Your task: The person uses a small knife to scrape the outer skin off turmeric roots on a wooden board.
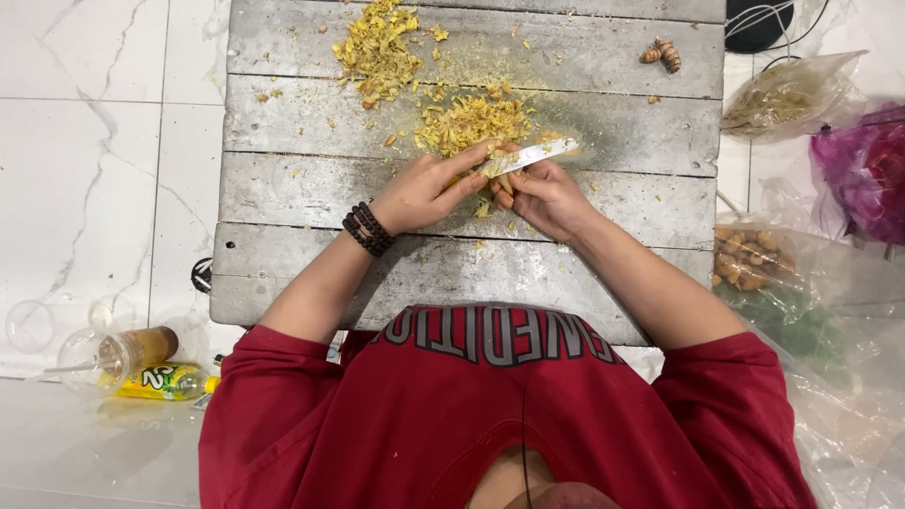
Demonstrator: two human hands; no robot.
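Weathered grey wooden plank board (311, 273) on white marble floor tiles (94, 141), right hand (542, 193) gripping a small silver-bladed knife (528, 155), left hand (429, 188) pinching a yellow root piece (501, 186) at centre, yellow peel shavings (471, 121) just beyond, plastic bags (792, 90) right

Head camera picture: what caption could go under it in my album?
Two hands, left hand and right hand, work a knife beside yellow shavings on a grey wooden board.

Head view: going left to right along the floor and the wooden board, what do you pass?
Empty clear cup → lying bottle with yellow label → beaded bracelet → left hand → right hand → small root pieces → clear bag of roots → purple bag.
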